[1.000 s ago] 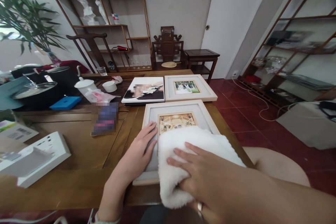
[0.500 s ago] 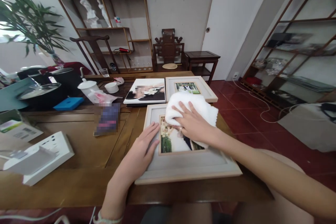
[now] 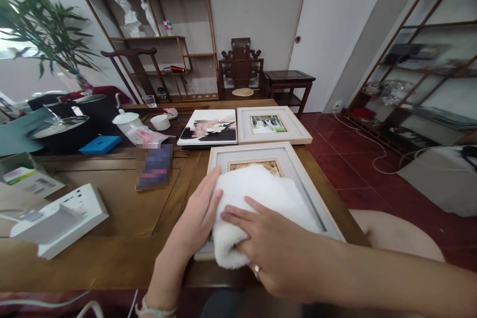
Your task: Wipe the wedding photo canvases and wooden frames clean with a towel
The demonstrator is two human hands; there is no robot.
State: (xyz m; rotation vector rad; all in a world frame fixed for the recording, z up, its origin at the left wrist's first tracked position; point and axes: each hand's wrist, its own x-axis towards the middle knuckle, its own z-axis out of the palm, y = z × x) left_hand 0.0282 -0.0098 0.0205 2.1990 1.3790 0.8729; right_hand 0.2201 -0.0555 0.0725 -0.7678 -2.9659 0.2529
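Note:
In front of me a light wooden picture frame (image 3: 299, 163) lies flat near the table's front edge. A folded white towel (image 3: 266, 189) covers most of its photo, leaving only the top strip showing. My right hand (image 3: 268, 241) presses on the towel at the frame's lower part, fingers bent into the cloth; a ring is on one finger. Along the frame's left edge rests my left hand (image 3: 192, 216), its fingers stretched out and the thumb apart, beside the towel. Fingertips of both hands are close together.
Behind lie a second framed photo (image 3: 293, 114) and a white-edged photo panel (image 3: 190, 124). To the left are a white power strip (image 3: 87, 208), a blue box (image 3: 100, 144), a white teapot (image 3: 125, 121), a white cup (image 3: 160, 122) and a black pot (image 3: 61, 134). A stool (image 3: 398, 233) stands right of the table.
My right hand has pulled the towel from the frame's upper right down toward its lower left and nearer to me. The left hand stays at the left edge.

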